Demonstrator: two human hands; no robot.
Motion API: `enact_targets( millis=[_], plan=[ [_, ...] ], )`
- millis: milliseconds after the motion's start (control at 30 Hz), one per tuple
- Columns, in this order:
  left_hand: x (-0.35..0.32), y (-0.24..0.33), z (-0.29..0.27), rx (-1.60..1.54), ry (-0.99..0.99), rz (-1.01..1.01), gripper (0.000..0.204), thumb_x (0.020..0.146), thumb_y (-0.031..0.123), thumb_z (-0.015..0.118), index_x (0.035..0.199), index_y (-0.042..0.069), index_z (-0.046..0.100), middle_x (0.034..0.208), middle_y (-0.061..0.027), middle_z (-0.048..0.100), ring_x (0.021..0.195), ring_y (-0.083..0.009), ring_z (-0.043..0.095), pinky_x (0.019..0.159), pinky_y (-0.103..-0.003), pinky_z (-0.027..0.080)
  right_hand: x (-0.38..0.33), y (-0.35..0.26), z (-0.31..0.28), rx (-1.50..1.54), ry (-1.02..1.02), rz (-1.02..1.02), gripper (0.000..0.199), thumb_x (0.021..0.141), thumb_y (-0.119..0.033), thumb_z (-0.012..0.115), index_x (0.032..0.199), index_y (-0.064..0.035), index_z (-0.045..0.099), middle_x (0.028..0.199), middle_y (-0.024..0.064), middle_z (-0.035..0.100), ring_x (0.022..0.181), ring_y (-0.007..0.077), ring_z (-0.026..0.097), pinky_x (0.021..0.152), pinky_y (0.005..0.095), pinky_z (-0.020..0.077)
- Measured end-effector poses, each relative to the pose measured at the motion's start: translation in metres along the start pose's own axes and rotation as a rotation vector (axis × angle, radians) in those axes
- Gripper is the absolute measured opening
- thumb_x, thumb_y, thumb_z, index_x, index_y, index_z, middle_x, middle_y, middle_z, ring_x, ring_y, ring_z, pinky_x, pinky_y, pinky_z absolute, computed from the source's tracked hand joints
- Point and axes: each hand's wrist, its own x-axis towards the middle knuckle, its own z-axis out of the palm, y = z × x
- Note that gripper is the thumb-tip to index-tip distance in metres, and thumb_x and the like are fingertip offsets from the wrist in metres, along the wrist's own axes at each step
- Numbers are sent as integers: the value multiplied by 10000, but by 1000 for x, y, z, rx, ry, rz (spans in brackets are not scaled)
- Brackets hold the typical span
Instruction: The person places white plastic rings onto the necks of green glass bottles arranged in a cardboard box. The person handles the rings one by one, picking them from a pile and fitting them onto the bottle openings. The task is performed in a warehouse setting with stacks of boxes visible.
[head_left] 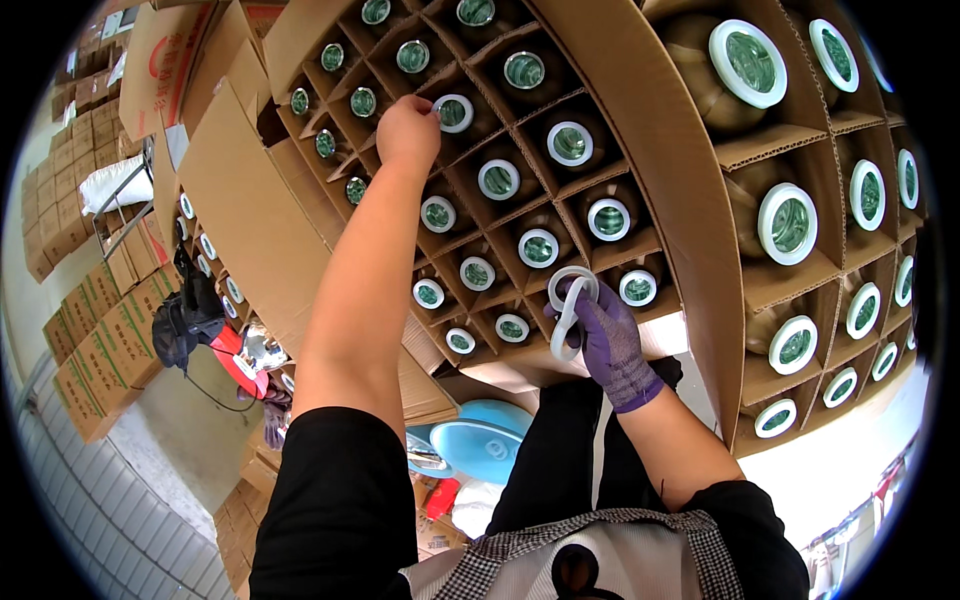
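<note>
My bare left hand [408, 135] reaches into the middle of a divided cardboard box [668, 170]. Its bent fingers pinch the edge of a white ring [441, 104] around a glass jar's mouth. Jars nearer to me and to the right, such as this jar [499, 180], wear the same white rings. Farther left and back, jars such as this bare-mouthed jar [363, 102] have none. In a purple work glove, my right hand [610, 345] grips a few loose white rings [570, 312] above the box's near edge.
A second divided box [790, 280] of ringed jars stands close on the right. Raised cardboard flaps [250, 170] flank the left side. Below are a blue basin [480, 447] and a red item [441, 498]. Stacked cartons [110, 350] and a black bag [185, 320] lie at left.
</note>
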Motion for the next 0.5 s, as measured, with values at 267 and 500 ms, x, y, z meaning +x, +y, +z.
enact_targets(
  millis=[267,500],
  plan=[
    [-14,-3,-3,143,33,149,266,822,148,723,1080,89,695,1131,-109,652,1043,-292,623,885,-388,504,3,6,-8,-86,-39,5,351,1022,-268,518,1243,4,530,1105,122,645,926,171,669,661,240,541],
    [-30,4,5,38,196,511,472,785,182,770,1236,122,639,1176,-85,616,1094,-300,594,923,-396,492,0,0,-1,-50,-21,-18,353,1007,-286,545,1231,-14,541,1041,101,666,887,150,666,630,220,509]
  ],
)
